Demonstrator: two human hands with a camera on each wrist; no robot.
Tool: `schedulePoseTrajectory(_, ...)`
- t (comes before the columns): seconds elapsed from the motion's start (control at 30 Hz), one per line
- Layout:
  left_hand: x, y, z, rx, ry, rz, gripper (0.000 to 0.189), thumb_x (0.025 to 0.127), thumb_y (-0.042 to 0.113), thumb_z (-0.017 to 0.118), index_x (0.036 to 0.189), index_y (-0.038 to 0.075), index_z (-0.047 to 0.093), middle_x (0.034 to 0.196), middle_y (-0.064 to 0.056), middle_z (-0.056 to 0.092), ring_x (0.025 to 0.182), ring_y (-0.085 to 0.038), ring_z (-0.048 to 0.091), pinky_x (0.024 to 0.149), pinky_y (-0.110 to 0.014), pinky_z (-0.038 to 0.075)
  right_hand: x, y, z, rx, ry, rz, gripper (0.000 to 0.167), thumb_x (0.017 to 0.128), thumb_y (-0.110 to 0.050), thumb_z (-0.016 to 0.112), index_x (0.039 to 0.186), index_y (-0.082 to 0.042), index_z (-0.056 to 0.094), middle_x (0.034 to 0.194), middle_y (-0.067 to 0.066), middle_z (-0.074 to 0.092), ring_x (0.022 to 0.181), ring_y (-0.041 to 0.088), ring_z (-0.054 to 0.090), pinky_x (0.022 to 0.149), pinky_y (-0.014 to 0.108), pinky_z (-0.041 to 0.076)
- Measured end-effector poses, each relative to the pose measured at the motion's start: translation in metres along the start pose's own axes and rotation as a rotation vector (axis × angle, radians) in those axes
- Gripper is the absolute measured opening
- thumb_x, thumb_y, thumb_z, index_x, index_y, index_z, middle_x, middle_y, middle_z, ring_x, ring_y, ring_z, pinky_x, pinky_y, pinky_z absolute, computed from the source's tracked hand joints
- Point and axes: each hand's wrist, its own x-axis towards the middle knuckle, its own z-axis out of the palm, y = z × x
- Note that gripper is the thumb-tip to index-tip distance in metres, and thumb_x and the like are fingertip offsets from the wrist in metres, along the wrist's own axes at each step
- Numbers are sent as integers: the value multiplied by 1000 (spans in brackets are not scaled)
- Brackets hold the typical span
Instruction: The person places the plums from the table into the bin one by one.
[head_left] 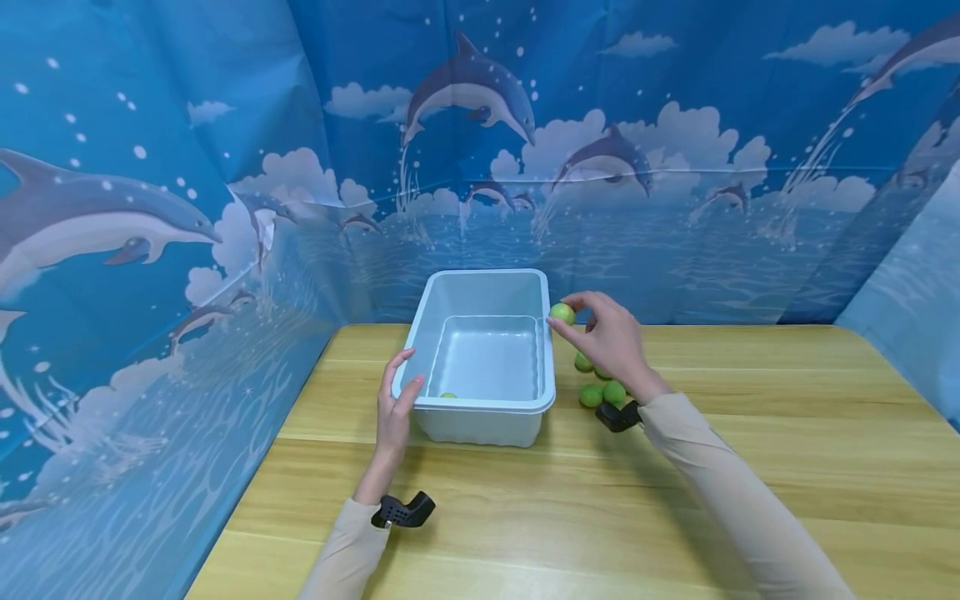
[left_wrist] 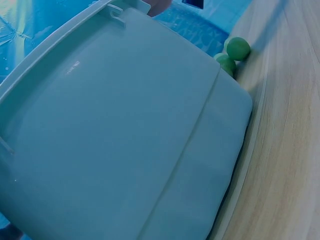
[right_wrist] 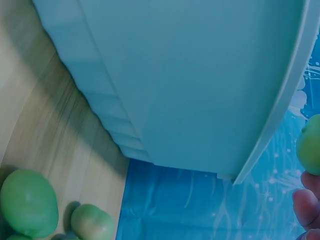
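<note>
A pale blue-grey plastic tub stands on the table. My left hand grips its near left corner, with the thumb over the rim and the fingers along the outer side. Between thumb and fingertips, my right hand pinches a green lime right at the tub's right rim; the right wrist view catches that lime at its edge. One lime shows inside the tub by the near wall, mostly hidden. Several loose limes lie on the table under my right hand, some partly covered by it.
The wooden table reaches back to a blue dolphin-print sheet, which hangs behind it and along both sides. Black cameras are strapped to the left wrist and the right wrist.
</note>
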Motion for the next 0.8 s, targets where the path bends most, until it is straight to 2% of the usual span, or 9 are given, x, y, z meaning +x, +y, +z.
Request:
schedulePoseTrajectory(0.6, 0, -1, 0, 1, 3, 9, 44, 94, 13, 50, 135, -3, 43, 143, -19, 37, 133, -31, 28, 105, -54, 18, 13, -12, 15, 0, -51, 39, 38, 84, -45, 69, 108, -16, 67, 92, -1, 61, 63, 14, 49, 52, 34, 38)
schedulePoseTrajectory(0.8, 0, -1, 0, -2, 2, 5, 44, 94, 12, 49, 135, -3, 43, 143, -19, 37, 134, -31, 28, 106, -54, 17, 17, -14, 17, 14, -77, 39, 40, 84, -45, 68, 110, -14, 66, 93, 1, 62, 73, 20, 53, 59, 35, 40)
